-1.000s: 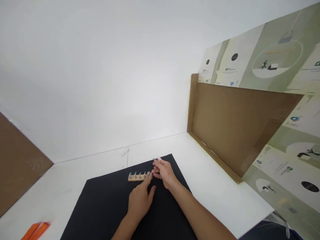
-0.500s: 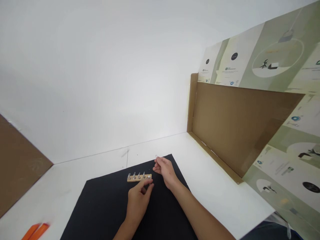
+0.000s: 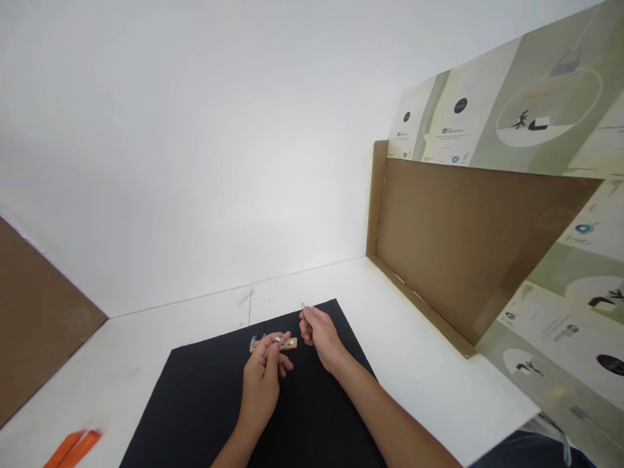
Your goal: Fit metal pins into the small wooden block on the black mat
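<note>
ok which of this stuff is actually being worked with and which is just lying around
Being worked with:
left hand, pinching a small silver piece
right hand, pinching a thin metal pin
wooden strip with bolts, just under the left hand's fingers

Just lying around:
orange pry tools
black mat, under the strip
cardboard panel
printed sheets

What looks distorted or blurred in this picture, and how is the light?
In the head view, the light is soft and even, with faint shadows; wide-lens distortion slants the cardboard panel; the orange objects at the lower edge look slightly soft.
</note>
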Action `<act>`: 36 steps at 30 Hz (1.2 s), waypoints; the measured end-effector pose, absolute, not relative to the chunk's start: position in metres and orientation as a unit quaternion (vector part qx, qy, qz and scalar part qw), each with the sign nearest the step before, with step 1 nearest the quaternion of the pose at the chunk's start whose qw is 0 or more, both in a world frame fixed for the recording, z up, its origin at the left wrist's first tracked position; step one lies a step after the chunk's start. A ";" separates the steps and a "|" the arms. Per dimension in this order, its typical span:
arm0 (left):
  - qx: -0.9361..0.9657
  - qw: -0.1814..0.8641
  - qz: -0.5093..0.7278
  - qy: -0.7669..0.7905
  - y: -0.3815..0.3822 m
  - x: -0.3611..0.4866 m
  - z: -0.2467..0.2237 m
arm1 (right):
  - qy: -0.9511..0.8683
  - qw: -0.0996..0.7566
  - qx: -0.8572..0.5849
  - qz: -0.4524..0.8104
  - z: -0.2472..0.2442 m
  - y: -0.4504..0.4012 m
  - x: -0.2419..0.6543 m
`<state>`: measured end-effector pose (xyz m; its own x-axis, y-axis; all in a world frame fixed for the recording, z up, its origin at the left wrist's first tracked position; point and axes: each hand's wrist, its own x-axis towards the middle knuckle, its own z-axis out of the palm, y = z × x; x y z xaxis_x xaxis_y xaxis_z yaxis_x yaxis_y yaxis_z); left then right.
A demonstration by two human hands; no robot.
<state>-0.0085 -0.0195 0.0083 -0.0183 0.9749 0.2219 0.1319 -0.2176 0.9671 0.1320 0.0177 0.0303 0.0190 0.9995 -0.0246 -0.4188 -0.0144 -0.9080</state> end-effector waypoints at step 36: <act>0.640 0.357 0.511 0.449 -0.019 -0.018 0.013 | -0.589 0.470 -0.314 0.578 0.036 0.005 0.130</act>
<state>-0.0181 -0.0192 0.0131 0.0748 0.9399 0.3331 0.2098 -0.3414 0.9162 0.1300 0.0050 0.0362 -0.3599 0.9134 0.1904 -0.1732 0.1351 -0.9756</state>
